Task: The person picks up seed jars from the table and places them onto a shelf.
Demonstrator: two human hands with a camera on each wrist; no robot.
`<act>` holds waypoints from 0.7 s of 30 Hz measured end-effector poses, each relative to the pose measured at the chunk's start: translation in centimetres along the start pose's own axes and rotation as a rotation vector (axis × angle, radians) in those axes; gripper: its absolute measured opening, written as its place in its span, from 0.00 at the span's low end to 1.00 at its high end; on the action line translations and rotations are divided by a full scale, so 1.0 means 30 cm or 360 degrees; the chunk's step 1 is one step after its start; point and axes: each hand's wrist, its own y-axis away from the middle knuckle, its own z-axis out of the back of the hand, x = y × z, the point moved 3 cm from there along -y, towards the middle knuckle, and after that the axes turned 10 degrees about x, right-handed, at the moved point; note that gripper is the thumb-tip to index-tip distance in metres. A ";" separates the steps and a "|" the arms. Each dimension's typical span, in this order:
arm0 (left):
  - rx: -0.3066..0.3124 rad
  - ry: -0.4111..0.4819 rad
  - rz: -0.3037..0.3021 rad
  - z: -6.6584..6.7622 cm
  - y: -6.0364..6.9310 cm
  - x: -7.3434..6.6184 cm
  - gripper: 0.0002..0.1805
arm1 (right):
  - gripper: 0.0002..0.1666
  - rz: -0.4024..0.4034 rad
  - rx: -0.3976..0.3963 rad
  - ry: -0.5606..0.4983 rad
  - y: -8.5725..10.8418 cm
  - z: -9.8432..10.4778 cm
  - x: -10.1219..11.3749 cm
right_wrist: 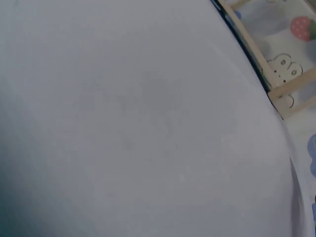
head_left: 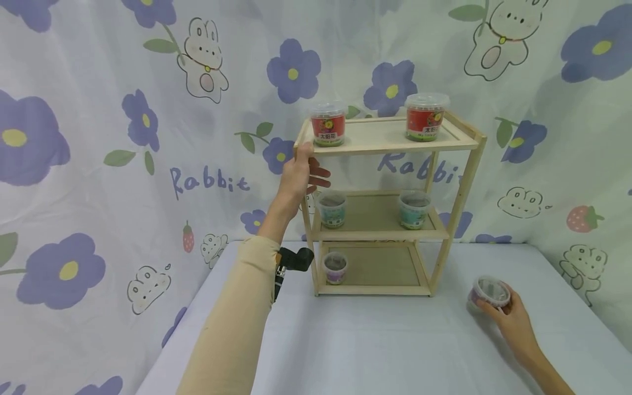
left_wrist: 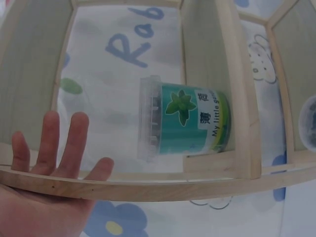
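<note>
My left hand (head_left: 294,174) rests against the upper left post of a wooden three-tier shelf (head_left: 387,235). In the left wrist view its fingers (left_wrist: 73,143) extend straight and spread past the post. Just below this hand, a teal-labelled plastic tub (head_left: 332,209) with a mint-leaf picture stands on the middle tier. At the right, my right hand (head_left: 515,323) grips a small purple-labelled plastic tub (head_left: 490,292) by its side, low over the white table. Neither that hand nor its tub shows in the right wrist view.
Two red-labelled lidded tubs (head_left: 328,127) (head_left: 424,119) stand on the top tier. Another teal-labelled tub (head_left: 413,210) sits at the middle tier's right, and a purple-labelled tub (head_left: 335,269) at the bottom left. A rabbit-and-flower curtain (head_left: 99,219) hangs behind the table (head_left: 365,345).
</note>
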 end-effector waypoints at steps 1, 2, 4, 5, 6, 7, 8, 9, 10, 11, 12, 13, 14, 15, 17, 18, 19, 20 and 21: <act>0.0000 0.0001 0.0001 0.000 0.001 0.000 0.29 | 0.57 -0.0002 -0.0002 -0.0007 0.002 -0.004 0.000; 0.0001 0.0002 0.0002 0.000 0.001 0.000 0.29 | 0.57 0.0000 -0.0003 -0.0013 0.005 -0.008 0.000; 0.0002 0.0004 0.0005 0.000 0.000 0.001 0.29 | 0.56 0.0009 0.0002 -0.0023 0.009 -0.017 0.001; 0.0002 0.0002 0.0007 0.001 0.000 0.001 0.29 | 0.56 0.0022 0.0003 -0.0017 0.011 -0.022 0.003; 0.0001 0.0002 0.0008 0.001 0.001 0.001 0.30 | 0.56 0.0036 0.0008 -0.0015 0.012 -0.027 0.006; 0.0002 0.0004 0.0008 0.001 0.000 0.001 0.30 | 0.55 0.0051 0.0008 -0.0014 0.013 -0.031 0.008; 0.0001 0.0003 0.0007 0.002 -0.001 0.001 0.30 | 0.55 0.0063 0.0015 -0.0019 0.014 -0.035 0.012; 0.0002 0.0003 0.0007 0.002 0.000 0.001 0.30 | 0.55 0.0071 0.0021 -0.0026 0.014 -0.039 0.015; 0.0002 0.0003 0.0006 0.002 0.001 0.001 0.30 | 0.54 0.0077 0.0024 -0.0029 0.015 -0.043 0.020; 0.0003 0.0005 0.0003 0.002 0.002 0.000 0.30 | 0.54 0.0081 0.0026 -0.0033 0.015 -0.046 0.024; 0.0004 0.0005 0.0001 0.003 0.002 0.000 0.30 | 0.54 0.0084 0.0032 -0.0042 0.015 -0.049 0.028; 0.0005 0.0005 0.0000 0.003 0.003 0.000 0.30 | 0.54 0.0082 0.0036 -0.0050 0.015 -0.052 0.033; 0.0004 0.0004 0.0000 0.004 0.004 -0.001 0.30 | 0.54 0.0082 0.0045 -0.0056 0.015 -0.055 0.037; 0.0003 0.0004 -0.0001 0.004 0.004 -0.001 0.30 | 0.54 0.0084 0.0051 -0.0064 0.015 -0.058 0.041; 0.0001 0.0003 -0.0002 0.004 0.004 -0.001 0.30 | 0.54 0.0092 0.0058 -0.0068 0.015 -0.064 0.048; 0.0000 0.0000 -0.0002 0.004 0.004 -0.001 0.30 | 0.54 0.0092 0.0066 -0.0068 0.015 -0.068 0.051; 0.0001 -0.0001 -0.0002 0.004 0.003 0.000 0.30 | 0.54 0.0090 0.0070 -0.0070 0.015 -0.073 0.054; 0.0001 -0.0001 -0.0002 0.004 0.003 0.000 0.30 | 0.54 0.0090 0.0075 -0.0072 0.014 -0.078 0.056; 0.0002 -0.0002 -0.0002 0.003 0.002 0.000 0.30 | 0.54 0.0088 0.0080 -0.0070 0.014 -0.083 0.058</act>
